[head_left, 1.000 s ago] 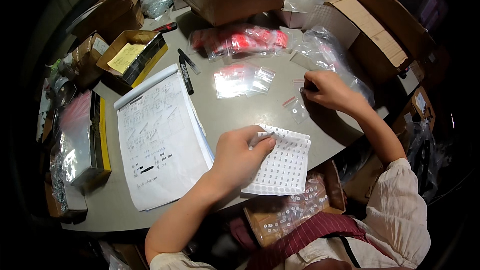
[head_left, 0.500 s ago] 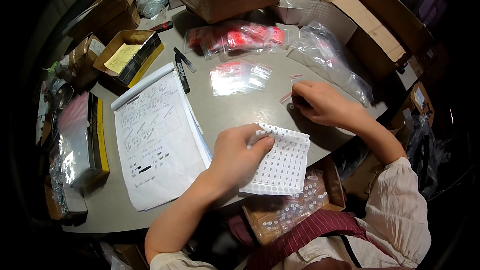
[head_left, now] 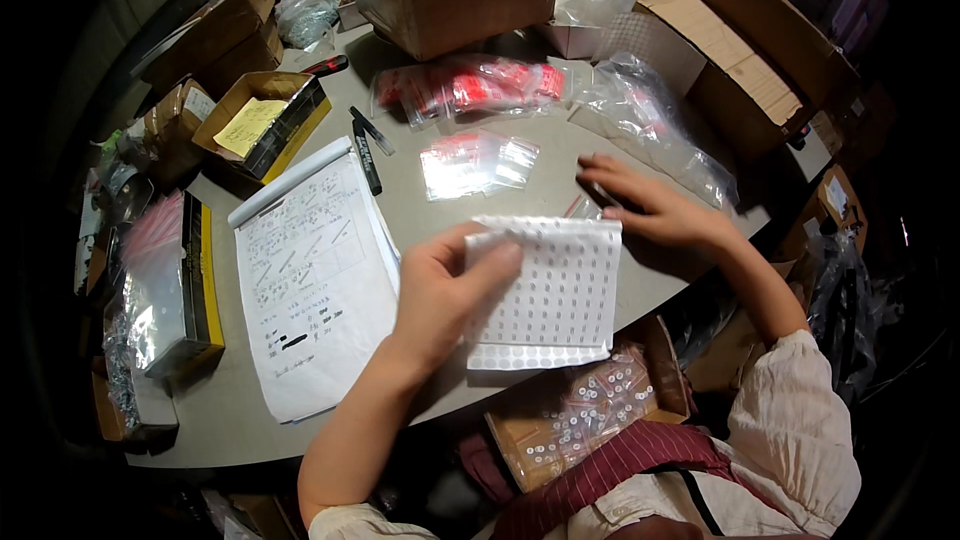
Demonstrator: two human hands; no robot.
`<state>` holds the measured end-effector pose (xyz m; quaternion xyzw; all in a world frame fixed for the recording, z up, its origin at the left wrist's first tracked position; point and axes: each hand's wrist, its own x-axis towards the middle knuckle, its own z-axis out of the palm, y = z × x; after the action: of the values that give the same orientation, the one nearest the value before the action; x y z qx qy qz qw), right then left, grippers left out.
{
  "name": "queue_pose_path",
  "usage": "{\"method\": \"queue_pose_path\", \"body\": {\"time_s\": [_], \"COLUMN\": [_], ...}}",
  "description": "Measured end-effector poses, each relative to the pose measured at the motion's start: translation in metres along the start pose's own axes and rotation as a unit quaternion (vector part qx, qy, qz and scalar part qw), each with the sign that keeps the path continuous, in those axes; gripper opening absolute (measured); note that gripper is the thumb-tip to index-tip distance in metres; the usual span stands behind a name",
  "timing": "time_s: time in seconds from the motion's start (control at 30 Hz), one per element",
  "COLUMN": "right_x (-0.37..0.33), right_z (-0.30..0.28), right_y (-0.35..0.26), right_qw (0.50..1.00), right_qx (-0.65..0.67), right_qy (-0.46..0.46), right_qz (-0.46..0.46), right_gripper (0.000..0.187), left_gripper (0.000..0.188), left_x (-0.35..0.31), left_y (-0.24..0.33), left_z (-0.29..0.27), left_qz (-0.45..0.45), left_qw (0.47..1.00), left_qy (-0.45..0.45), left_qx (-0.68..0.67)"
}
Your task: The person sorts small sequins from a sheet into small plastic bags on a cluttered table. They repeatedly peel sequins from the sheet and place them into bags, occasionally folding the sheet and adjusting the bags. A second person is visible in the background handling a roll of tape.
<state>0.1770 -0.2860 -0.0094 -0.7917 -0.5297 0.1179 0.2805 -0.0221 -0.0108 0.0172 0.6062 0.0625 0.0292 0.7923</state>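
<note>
Fingers of the left hand [head_left: 435, 290] are closed on the upper left part of the label sheet [head_left: 560, 290], thumb across its face, so the sheet extends rightward from that grip above the counter [head_left: 215, 430]. It looks roughly square, with no clear long axis; its rows run crosswise, and its right edge is free. The left hand is the nearer one, being in contact. Beyond the sheet's top right corner lies a small bag [head_left: 577, 207] with a red strip, up against the right hand, whose fingers are loosely spread and point left. The right hand [head_left: 655, 208] appears to grip nothing, its thumb close to that corner; whether they touch, I cannot tell.

Again from the left: the left fingertips are out of sight behind the sheet and the thumb is blurred; the sheet's left margin is covered by the hand. Most of the bag is hidden, its contents hard to make out. The right palm's underside cannot be seen.
</note>
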Motion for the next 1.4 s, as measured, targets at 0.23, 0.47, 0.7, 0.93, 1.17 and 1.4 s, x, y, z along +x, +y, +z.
{"method": "queue_pose_path", "body": {"time_s": [0.23, 0.47, 0.7, 0.93, 1.17, 1.4], "right_x": [-0.057, -0.046, 0.018, 0.044, 0.050, 0.049], "right_z": [0.029, -0.007, 0.002, 0.022, 0.016, 0.023], "right_y": [-0.073, -0.098, -0.102, -0.097, -0.096, -0.093], "right_qw": [0.961, 0.946, 0.992, 0.990, 0.994, 0.980], "right_qx": [0.175, 0.312, -0.003, -0.023, -0.072, -0.135], "right_qy": [-0.160, -0.043, 0.096, 0.118, 0.054, 0.079], "right_qz": [-0.140, -0.078, -0.079, -0.070, -0.063, -0.120], "right_gripper": [0.039, 0.017, 0.030, 0.024, 0.021, 0.018], "left_gripper": [0.019, 0.018, 0.014, 0.015, 0.017, 0.021], "left_x": [0.005, 0.013, 0.010, 0.005, 0.007, 0.009], "left_y": [0.015, -0.013, -0.025, -0.020, -0.020, -0.012], "left_z": [-0.008, -0.014, -0.002, 0.003, 0.001, -0.001], "left_qz": [0.054, 0.063, 0.047, 0.176, 0.178, 0.021], "left_qw": [0.996, 0.992, 0.979, 0.921, 0.911, 0.969], "left_qy": [0.051, 0.057, 0.038, 0.036, 0.019, 0.018], "left_qx": [-0.038, 0.088, 0.197, 0.345, 0.371, 0.247]}}
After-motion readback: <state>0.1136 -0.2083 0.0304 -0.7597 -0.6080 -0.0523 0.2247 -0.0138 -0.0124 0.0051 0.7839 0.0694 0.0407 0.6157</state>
